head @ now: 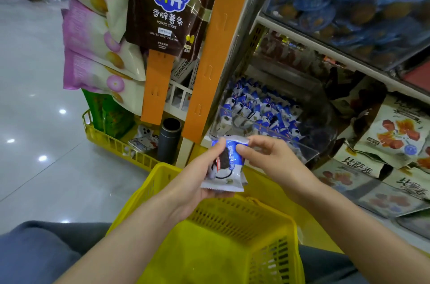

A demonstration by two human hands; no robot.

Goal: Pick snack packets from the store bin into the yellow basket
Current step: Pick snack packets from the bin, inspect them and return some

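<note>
The left hand [195, 181] grips a small snack packet [226, 167] from below and from the left, its fingers curled under the packet and its thumb pressed on the upper front. The right hand [272, 158] pinches the top right corner of the same packet between thumb and forefinger, the other fingers loosely bent behind. The packet is a flat pillow pouch, blue at the top and white lower down, with a dark round biscuit pictured on the front, a small red mark at the left and crimped, saw-toothed seals at both ends. The edge of a second pouch of the same kind shows just behind it on the right. The packet is held upright, a little tilted, above the far rim of the yellow basket [244, 202], which sits on the person's lap between the forearms; its slotted walls are bare where they show. Just beyond the hands stands the clear plastic bin [279, 133] on a low shelf, filled with a heap of matching blue and white packets [258, 109]. A brown bag of potato sticks [166, 9] hangs on an orange strip [209, 51] to the left, and white bags [400, 132] with orange pictures lie to the right of the bin.
</note>
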